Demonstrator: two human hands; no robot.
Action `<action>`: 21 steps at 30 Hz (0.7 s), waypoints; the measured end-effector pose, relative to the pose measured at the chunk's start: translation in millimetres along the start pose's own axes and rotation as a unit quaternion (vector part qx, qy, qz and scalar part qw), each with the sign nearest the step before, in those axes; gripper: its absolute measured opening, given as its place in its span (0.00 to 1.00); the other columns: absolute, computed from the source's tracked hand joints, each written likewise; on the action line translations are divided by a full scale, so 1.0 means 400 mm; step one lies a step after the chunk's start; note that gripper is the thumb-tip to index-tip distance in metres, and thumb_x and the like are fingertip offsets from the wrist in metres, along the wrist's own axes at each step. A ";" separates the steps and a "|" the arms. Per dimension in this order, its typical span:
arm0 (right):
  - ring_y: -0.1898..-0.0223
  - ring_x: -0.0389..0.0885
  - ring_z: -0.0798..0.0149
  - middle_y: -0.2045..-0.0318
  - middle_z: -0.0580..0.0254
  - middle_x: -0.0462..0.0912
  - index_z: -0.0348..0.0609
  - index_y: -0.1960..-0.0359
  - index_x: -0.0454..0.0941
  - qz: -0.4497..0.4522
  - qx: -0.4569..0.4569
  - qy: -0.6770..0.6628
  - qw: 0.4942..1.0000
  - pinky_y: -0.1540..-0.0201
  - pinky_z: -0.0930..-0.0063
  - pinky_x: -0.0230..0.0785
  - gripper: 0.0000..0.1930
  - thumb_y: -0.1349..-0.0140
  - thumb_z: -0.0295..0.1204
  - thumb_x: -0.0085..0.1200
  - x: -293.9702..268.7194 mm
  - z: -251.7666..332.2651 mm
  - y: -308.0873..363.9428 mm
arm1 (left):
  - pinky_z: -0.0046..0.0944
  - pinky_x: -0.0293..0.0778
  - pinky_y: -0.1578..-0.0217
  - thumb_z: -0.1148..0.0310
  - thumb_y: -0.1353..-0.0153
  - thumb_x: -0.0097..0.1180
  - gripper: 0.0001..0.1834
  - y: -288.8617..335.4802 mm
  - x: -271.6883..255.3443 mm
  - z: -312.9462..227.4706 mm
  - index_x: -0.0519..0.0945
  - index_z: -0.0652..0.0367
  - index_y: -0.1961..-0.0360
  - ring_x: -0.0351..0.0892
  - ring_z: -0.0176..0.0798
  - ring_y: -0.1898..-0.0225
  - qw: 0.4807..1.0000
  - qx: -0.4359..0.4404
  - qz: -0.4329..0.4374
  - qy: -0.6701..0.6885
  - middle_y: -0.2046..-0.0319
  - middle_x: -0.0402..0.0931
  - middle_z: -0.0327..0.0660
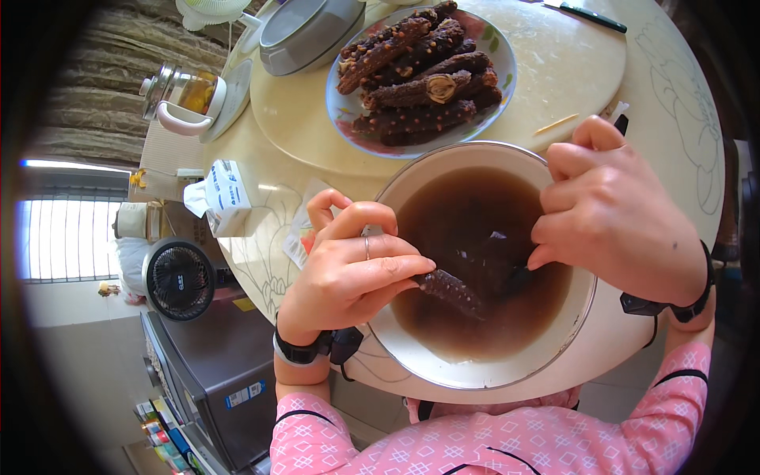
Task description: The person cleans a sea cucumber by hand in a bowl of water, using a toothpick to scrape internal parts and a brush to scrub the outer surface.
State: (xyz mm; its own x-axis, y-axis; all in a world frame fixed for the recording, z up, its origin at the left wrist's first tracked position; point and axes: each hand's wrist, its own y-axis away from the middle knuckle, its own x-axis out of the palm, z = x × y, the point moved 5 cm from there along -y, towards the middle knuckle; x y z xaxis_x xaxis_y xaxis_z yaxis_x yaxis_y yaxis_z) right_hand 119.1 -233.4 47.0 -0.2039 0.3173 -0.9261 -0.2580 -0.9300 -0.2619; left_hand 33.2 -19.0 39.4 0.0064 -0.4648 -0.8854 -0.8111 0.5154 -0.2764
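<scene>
In front of me a white basin (580, 324) holds murky brown water. My left hand (348, 265) pinches the end of a dark, knobbly sea cucumber (450, 291) at the left of the basin, and its far end dips into the water. Over the basin's right side, my right hand (613, 210) is closed round a slim dark tool (518, 279). Its lower end reaches down to the water beside my thumb; its kind is hidden. Beyond the basin, a floral-edged plate (505, 49) carries several brown, bumpy sea cucumbers (419, 91).
Plate and basin share a pale round table with a raised round board (582, 67). A knife (590, 14) lies at the far right, a small yellowish stick (556, 124) nearer. To the left are a tissue pack (229, 198), a glass teapot (190, 91) and a grey bowl (305, 36).
</scene>
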 end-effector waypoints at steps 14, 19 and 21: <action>0.64 0.73 0.66 0.79 0.76 0.74 0.53 0.77 0.82 -0.018 -0.009 -0.047 0.999 0.48 0.65 0.61 0.10 0.51 0.41 0.71 0.056 0.026 -0.019 | 0.54 0.53 0.43 0.70 0.66 0.72 0.25 0.006 0.024 -0.019 0.90 0.40 0.59 0.74 0.38 0.51 0.995 -0.037 0.089 0.003 0.61 0.85 0.23; 0.65 0.73 0.66 0.79 0.77 0.75 0.53 0.76 0.84 -0.041 -0.002 -0.062 0.997 0.49 0.64 0.62 0.10 0.52 0.40 0.71 0.060 0.037 -0.021 | 0.54 0.55 0.45 0.68 0.64 0.70 0.24 0.010 0.020 -0.034 0.90 0.38 0.59 0.74 0.37 0.53 0.996 0.028 0.084 -0.021 0.62 0.84 0.21; 0.65 0.73 0.66 0.79 0.76 0.75 0.52 0.76 0.84 -0.047 -0.004 -0.053 0.998 0.50 0.64 0.62 0.10 0.53 0.40 0.71 0.057 0.034 -0.022 | 0.54 0.56 0.46 0.67 0.62 0.69 0.23 0.016 0.021 -0.038 0.90 0.37 0.59 0.75 0.37 0.54 0.995 0.058 0.076 -0.020 0.63 0.83 0.20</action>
State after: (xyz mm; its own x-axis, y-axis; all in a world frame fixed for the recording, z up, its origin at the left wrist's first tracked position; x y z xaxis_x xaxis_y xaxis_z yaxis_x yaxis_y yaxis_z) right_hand 103.9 -215.3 31.9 -0.2774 0.4197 -0.8642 -0.2730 -0.8969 -0.3479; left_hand 19.4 -30.5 35.8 -0.0863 -0.3467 -0.9340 -0.7313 0.6587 -0.1769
